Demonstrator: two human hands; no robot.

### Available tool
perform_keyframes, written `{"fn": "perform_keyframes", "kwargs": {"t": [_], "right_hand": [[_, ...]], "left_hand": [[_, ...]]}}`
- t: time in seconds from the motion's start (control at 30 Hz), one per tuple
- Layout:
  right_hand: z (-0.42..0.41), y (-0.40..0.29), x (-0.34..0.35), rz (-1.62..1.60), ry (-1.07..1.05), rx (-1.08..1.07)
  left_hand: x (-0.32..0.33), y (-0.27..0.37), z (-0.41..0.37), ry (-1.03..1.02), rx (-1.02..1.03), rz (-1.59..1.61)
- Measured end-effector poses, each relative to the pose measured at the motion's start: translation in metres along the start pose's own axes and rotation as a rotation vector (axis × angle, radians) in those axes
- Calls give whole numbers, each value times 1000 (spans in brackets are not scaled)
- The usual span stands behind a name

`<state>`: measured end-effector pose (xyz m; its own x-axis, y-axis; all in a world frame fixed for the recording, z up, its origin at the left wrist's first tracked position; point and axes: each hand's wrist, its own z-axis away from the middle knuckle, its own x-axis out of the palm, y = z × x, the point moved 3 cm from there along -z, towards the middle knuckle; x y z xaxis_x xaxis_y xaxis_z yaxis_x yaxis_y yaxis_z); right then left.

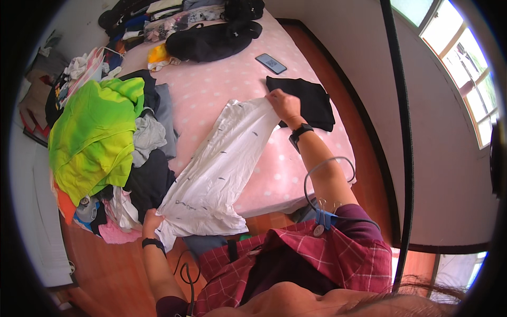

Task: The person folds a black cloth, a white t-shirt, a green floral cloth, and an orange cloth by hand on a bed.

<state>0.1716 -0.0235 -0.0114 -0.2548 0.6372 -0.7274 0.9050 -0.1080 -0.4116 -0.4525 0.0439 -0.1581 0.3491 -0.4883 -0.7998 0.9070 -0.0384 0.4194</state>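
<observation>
A white garment (220,166) with small dark marks is stretched diagonally over the near part of a bed with a pink dotted cover (277,174). My left hand (152,222) grips its lower left end at the bed's near edge. The far right corner is pinched in my right hand (284,106), beside a folded black garment (307,101) that lies flat on the bed. Left of the white garment rises a heap of clothes, with a lime-green garment (95,134) on top and a grey cloth (148,136) next to it.
A smartphone (271,63) lies beyond the folded black garment. Further back are a black bag (214,41), a yellow and white cloth (159,55) and rows of folded clothes (170,23). A dark strap (402,119) hangs at the right. A thin cable (305,178) loops by my right arm.
</observation>
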Motion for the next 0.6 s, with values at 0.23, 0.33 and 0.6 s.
{"fn": "perform_keyframes", "kwargs": {"t": [0.23, 0.33, 0.6], "right_hand": [[49, 29, 32, -11, -246, 293], [28, 24, 30, -118, -366, 415], [-6, -32, 65, 189, -561, 265]], "left_hand": [[7, -10, 1, -8, 45, 178], [4, -6, 4, 10, 19, 136], [9, 5, 9, 75, -7, 94]]}}
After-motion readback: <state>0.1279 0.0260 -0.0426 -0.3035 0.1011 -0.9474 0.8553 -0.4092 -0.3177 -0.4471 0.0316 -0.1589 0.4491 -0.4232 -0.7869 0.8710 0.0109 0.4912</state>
